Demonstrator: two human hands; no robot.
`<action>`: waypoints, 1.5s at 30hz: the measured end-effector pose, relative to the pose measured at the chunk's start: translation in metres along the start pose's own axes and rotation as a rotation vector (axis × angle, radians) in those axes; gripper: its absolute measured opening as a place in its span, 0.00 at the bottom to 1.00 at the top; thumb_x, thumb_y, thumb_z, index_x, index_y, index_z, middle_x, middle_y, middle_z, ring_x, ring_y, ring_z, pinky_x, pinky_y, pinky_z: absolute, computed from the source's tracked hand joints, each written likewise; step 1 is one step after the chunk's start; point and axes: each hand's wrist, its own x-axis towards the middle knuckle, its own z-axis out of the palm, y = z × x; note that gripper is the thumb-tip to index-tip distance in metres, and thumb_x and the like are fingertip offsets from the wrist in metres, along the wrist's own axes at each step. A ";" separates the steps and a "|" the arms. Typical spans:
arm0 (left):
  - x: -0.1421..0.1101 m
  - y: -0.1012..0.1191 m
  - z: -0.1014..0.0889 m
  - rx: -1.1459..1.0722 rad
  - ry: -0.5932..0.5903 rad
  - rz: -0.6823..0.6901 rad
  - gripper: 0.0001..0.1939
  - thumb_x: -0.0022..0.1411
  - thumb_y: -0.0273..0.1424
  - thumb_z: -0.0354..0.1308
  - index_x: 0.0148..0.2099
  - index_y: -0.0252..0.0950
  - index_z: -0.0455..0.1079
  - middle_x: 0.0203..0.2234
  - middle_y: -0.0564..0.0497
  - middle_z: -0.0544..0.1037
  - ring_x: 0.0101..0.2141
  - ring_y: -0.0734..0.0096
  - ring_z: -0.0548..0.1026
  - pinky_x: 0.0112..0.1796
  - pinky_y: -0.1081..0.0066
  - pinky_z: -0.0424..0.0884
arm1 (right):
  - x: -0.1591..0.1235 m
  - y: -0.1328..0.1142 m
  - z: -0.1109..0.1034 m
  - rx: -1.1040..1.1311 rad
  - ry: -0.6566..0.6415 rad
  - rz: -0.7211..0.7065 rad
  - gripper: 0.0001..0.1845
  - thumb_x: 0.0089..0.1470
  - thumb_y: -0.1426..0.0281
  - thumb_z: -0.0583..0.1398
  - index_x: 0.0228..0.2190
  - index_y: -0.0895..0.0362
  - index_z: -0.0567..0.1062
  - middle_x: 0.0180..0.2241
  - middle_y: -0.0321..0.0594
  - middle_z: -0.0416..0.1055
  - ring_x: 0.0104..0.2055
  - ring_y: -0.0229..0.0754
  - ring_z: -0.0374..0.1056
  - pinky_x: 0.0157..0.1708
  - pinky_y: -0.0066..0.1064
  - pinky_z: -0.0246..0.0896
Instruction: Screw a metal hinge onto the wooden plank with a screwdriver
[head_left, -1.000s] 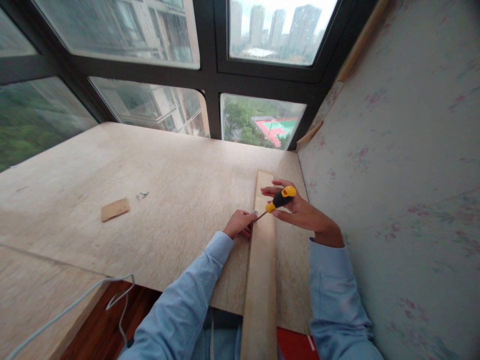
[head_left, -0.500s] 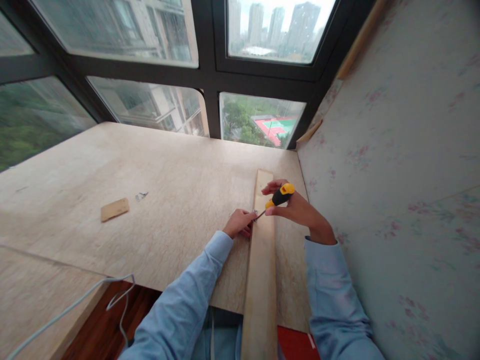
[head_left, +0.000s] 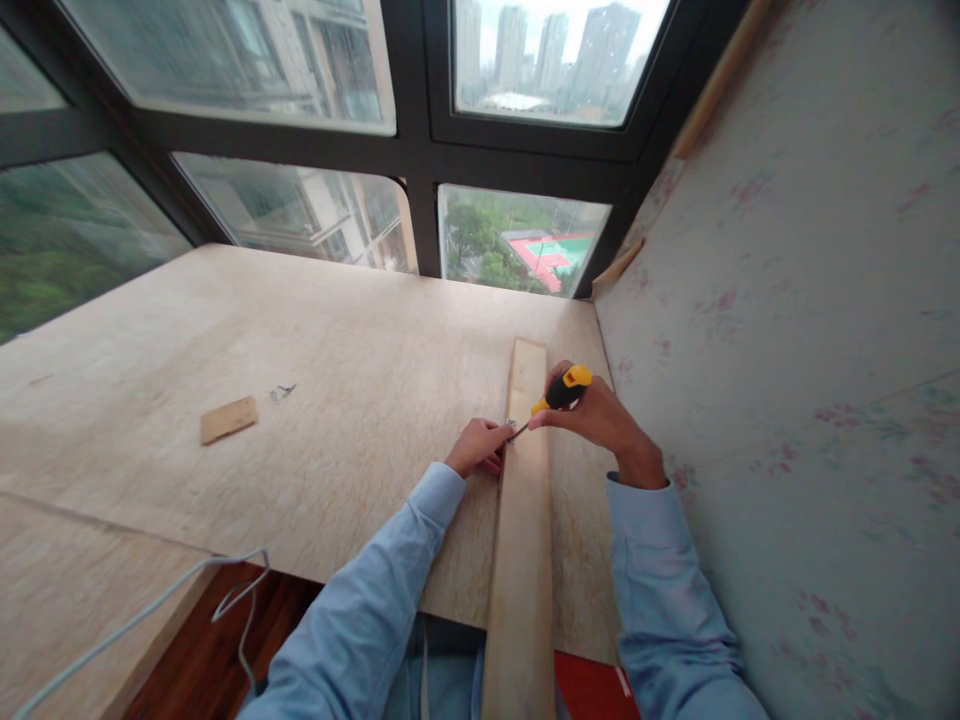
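Observation:
A long pale wooden board (head_left: pixel 523 540) lies on the stone-patterned ledge, its near end reaching toward my lap. My right hand (head_left: pixel 589 412) is closed around a yellow and black screwdriver (head_left: pixel 564 390), whose shaft slants down and left to the board's left edge. There the tip meets a small metal piece (head_left: pixel 511 424), too small to make out clearly. My left hand (head_left: pixel 480 446) is closed at that same edge, thumb and fingers pinching the metal piece against the board. Its lower fingers are partly hidden beside the board.
To the left on the ledge (head_left: pixel 360 380) lie a small brown wooden plate (head_left: pixel 229 420) and several small metal screws (head_left: pixel 283 392). A white cable (head_left: pixel 150 607) crosses the lower left. Papered wall (head_left: pixel 787 350) rises close by my right arm; dark-framed windows stand behind.
My right hand's fingers have closed in around the screwdriver handle, where they were more spread before. The left hand and the board stay in place.

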 end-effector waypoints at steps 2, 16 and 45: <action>0.000 0.000 0.000 0.001 -0.001 0.006 0.18 0.60 0.43 0.59 0.35 0.29 0.72 0.27 0.45 0.79 0.19 0.71 0.75 0.20 0.74 0.70 | 0.000 0.003 0.001 0.052 -0.027 -0.027 0.28 0.38 0.58 0.73 0.40 0.53 0.70 0.33 0.37 0.75 0.34 0.44 0.73 0.34 0.36 0.70; 0.004 -0.002 0.001 0.003 0.021 -0.015 0.17 0.61 0.41 0.58 0.33 0.29 0.72 0.25 0.47 0.77 0.17 0.73 0.73 0.20 0.74 0.70 | -0.007 -0.012 -0.010 0.178 -0.170 -0.058 0.19 0.44 0.58 0.71 0.34 0.55 0.73 0.35 0.40 0.77 0.39 0.46 0.75 0.42 0.40 0.71; 0.004 -0.002 0.000 -0.002 0.022 -0.014 0.15 0.62 0.38 0.58 0.33 0.29 0.71 0.24 0.47 0.77 0.16 0.74 0.72 0.19 0.75 0.69 | -0.011 -0.001 -0.014 0.277 -0.326 -0.133 0.30 0.55 0.62 0.64 0.56 0.48 0.62 0.58 0.47 0.67 0.60 0.47 0.65 0.56 0.45 0.63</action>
